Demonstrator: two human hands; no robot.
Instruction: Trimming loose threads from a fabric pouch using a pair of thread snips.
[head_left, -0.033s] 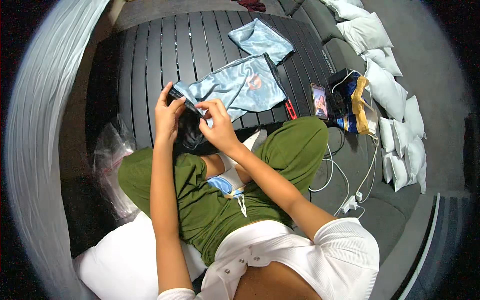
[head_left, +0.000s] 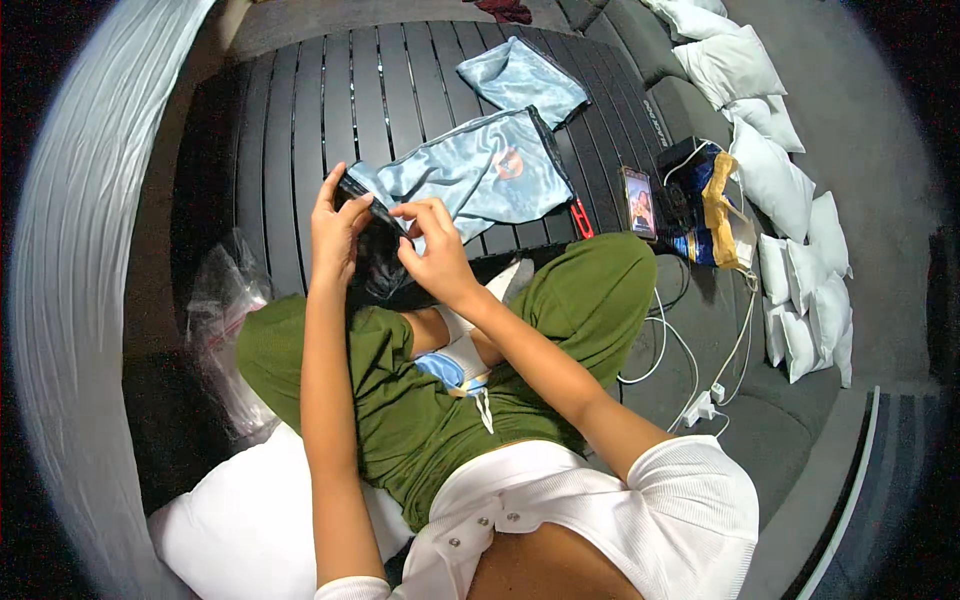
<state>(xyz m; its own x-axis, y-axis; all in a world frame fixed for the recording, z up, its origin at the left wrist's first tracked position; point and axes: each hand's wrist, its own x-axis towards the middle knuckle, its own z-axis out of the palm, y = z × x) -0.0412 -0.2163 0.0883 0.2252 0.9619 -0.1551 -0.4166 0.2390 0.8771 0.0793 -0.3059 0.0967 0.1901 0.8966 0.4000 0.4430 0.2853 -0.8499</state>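
Observation:
A light blue satin cloth [head_left: 480,170] with dark edging and a round pinkish print lies across the table's near part. Its near left end runs up to my hands, where a black, shiny fabric band [head_left: 382,260] hangs down. My left hand [head_left: 338,235] is closed on the black edge, thumb on top and index finger stretched along the far side. With thumb and fingertips my right hand [head_left: 438,252] pinches the same edge a little to the right. A second light blue satin cloth [head_left: 525,78] lies folded beyond. Beside the cloth's right corner is a red-handled tool [head_left: 581,218].
Right of the table edge stand a phone [head_left: 639,205] with a lit screen and a blue and yellow bag [head_left: 715,215]. White cables [head_left: 690,350] trail over the grey seat. Clear plastic bags [head_left: 225,350] lie by my left knee; white pillows [head_left: 740,70] line the right side.

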